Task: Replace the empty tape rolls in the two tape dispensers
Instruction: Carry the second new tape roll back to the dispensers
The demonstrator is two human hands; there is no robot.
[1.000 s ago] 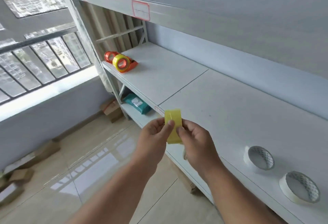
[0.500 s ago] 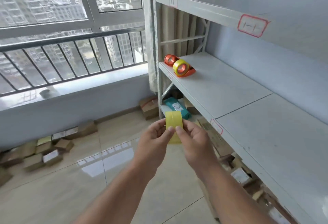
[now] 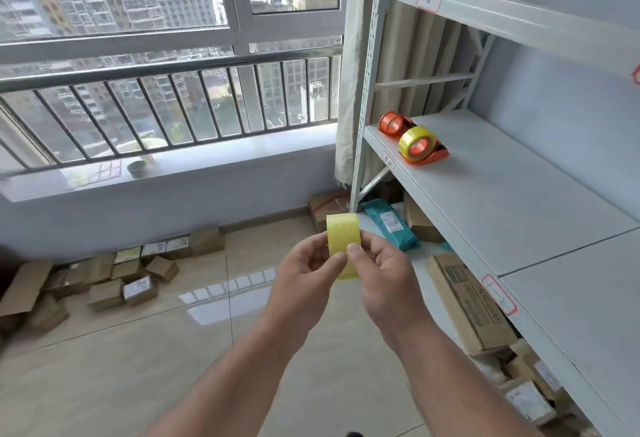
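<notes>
Head cam, looking fwd/down, close.

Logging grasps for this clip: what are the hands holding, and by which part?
Both hands, left and right, pinch one yellow tape roll by its outer band, thumbs on its lower half.

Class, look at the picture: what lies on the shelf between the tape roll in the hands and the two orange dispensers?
In the head view, only bare shelf separates the roll from the dispensers.
</notes>
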